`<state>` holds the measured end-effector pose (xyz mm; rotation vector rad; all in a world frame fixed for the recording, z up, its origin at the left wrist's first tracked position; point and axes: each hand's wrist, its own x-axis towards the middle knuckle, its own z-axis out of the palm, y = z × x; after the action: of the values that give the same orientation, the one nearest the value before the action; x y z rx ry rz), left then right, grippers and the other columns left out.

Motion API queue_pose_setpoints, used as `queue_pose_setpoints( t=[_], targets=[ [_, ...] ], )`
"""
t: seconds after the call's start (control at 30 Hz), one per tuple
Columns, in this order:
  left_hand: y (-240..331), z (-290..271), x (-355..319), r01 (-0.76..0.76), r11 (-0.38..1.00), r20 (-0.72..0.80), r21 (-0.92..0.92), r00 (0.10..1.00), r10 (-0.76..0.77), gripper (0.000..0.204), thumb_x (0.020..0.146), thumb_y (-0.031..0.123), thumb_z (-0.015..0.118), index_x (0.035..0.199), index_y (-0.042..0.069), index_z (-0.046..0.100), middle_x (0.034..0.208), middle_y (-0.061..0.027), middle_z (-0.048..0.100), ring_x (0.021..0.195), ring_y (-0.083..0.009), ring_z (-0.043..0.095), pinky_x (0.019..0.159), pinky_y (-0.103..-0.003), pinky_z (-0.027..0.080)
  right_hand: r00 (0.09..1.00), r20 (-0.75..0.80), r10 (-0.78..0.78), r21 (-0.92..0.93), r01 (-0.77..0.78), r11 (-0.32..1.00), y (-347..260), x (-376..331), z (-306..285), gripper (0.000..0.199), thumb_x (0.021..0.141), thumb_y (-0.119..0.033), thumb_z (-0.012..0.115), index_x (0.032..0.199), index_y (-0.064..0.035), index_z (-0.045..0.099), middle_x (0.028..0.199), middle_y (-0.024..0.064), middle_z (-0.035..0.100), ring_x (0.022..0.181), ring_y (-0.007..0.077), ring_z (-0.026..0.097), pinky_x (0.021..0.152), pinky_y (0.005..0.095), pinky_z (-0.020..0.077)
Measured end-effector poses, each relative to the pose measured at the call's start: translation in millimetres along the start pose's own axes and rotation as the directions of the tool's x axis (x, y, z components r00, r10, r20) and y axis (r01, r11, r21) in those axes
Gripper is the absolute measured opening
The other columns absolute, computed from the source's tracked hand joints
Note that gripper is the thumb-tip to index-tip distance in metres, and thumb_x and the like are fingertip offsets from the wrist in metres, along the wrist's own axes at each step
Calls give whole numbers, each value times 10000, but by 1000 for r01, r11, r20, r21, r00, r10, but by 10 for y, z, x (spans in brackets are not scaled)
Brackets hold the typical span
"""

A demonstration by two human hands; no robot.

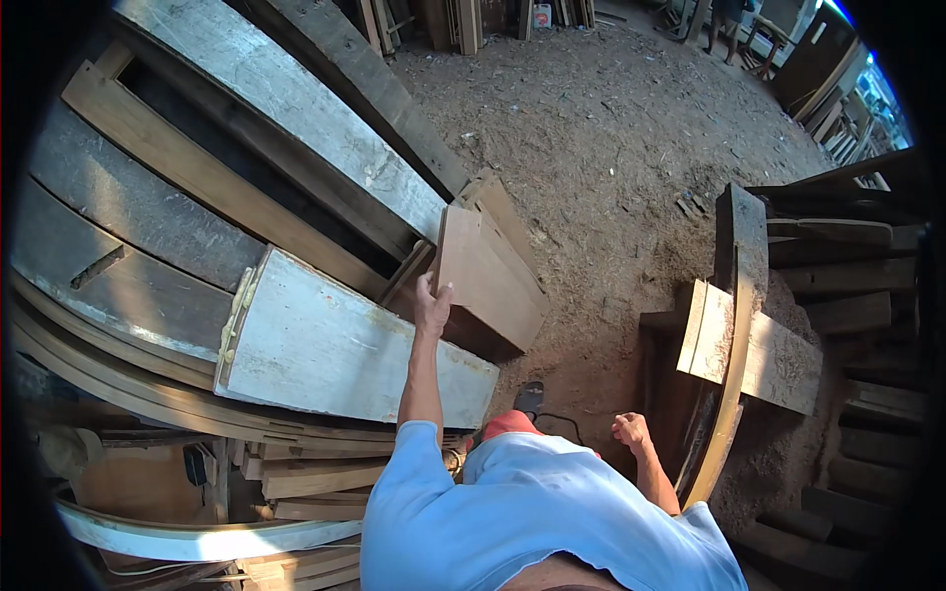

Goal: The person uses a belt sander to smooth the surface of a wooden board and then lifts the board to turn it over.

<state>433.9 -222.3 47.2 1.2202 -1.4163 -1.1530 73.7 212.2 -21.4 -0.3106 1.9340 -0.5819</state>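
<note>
My left hand [434, 303] is stretched forward and closed on the near left edge of a brown wooden board [493, 281]. The board is wide and stands on edge beside the stacked planks. Just below that hand lies a white-painted plank [335, 345], with a yellowish strip along its left end. My right hand [632, 430] hangs low at my right side with its fingers curled in, and nothing shows in it. To its right is a long narrow wooden strip [730, 414], which crosses a pale wooden block [705, 333].
A weathered whitish plank [296, 94] and a long brown beam [217, 167] run away to the upper left. Sawdust and chips cover the ground [591, 148]. Dark timber pieces [838, 276] are piled on the right. Far off at upper right stands another person [726, 25].
</note>
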Motion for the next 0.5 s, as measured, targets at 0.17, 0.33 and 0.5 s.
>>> queue_pose_setpoints(
  t=[0.17, 0.33, 0.5],
  targets=[
    [510, -54, 589, -155, 773, -55, 615, 970, 238, 487, 874, 206, 731, 1290, 43, 538, 1213, -242, 649, 1135, -445, 609, 980, -510, 475, 995, -44, 84, -67, -87, 994, 75, -20, -179, 272, 997, -225, 585, 1044, 27, 673, 878, 109, 723, 697, 182, 667, 551, 307, 505],
    [294, 33, 831, -31, 768, -103, 640, 987, 126, 540, 861, 202, 757, 1322, 37, 528, 1243, -241, 640, 1165, -434, 601, 1011, -491, 467, 992, -58, 115, -65, -118, 991, 170, 22, -231, 265, 978, -214, 588, 1038, 30, 674, 855, 105, 713, 669, 174, 651, 512, 300, 486],
    [189, 185, 814, 103, 774, -231, 624, 971, 57, 751, 822, 283, 800, 1429, 45, 427, 1373, -258, 553, 1293, -448, 500, 1084, -530, 394, 993, -77, 85, -5, -85, 996, 122, 44, -196, 260, 974, -211, 590, 1032, 29, 673, 835, 94, 697, 650, 160, 634, 507, 293, 480]
  ],
)
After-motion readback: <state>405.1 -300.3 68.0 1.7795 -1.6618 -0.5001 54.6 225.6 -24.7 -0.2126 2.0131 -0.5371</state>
